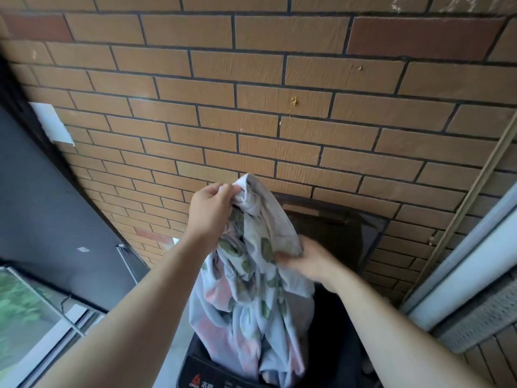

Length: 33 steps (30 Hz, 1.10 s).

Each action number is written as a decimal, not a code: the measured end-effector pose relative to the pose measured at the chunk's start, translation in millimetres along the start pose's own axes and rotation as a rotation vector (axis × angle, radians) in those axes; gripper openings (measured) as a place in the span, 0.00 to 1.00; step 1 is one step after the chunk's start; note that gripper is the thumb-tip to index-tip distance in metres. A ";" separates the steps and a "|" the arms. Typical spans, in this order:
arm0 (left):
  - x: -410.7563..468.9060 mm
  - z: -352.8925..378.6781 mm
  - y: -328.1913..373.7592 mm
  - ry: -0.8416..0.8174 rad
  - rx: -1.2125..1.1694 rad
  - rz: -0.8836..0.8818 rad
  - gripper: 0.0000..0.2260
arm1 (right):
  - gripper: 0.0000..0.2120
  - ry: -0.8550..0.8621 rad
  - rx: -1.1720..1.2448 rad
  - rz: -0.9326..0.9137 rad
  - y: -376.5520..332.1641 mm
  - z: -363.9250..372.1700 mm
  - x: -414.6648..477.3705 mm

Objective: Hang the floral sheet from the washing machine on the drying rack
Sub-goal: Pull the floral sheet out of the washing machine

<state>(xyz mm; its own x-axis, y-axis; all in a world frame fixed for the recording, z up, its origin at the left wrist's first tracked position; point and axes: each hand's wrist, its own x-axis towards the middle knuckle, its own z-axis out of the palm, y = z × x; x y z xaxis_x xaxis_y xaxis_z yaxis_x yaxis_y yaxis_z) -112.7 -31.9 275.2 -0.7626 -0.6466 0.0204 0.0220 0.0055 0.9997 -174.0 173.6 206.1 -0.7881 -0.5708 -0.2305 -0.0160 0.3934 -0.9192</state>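
Risk first: most of the floral sheet hangs bunched and twisted below both hands, with its lower end down inside the washing machine. Pull up too fast and I'd say a fold could snag on the tub's edge, or on what looks like the raised lid just behind the right hand. The wet weight could also drag the cloth out of a light pinch. If it comes free roped up like this, a tail may drop to the floor beside the machine, or the sheet may reach the rack in a tangle. The drying rack is not in view, so a carry lies ahead.

Now the grip. The left hand is the higher of the 2, fingers curled tight round a bunched edge at the sheet's very top. The right hand, lower and across from it, clutches a fold partway down. Between the 2 hands a short span of fabric arches over. Everything else trails below the right hand, straight into the tub. The brick wall stands beyond both hands.
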 end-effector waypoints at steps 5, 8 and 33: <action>-3.0 -3.7 6.1 -0.014 0.051 0.058 0.10 | 0.11 0.136 -0.085 0.137 20.7 -0.1 15.4; -13.8 0.4 -1.5 -0.049 0.230 0.141 0.07 | 0.10 0.298 0.167 -0.032 -40.2 -14.0 17.5; -13.3 -30.6 -2.1 -0.198 0.018 0.036 0.15 | 0.27 0.002 -0.239 -0.122 -75.8 2.8 -6.0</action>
<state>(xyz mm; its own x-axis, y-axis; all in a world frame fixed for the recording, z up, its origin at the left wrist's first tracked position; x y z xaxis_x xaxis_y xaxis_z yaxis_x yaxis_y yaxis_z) -82.8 -46.7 272.5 -0.8736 -0.4834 0.0559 0.0412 0.0410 0.9983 -166.3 145.2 276.3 -0.7724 -0.6232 -0.1221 -0.2558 0.4812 -0.8385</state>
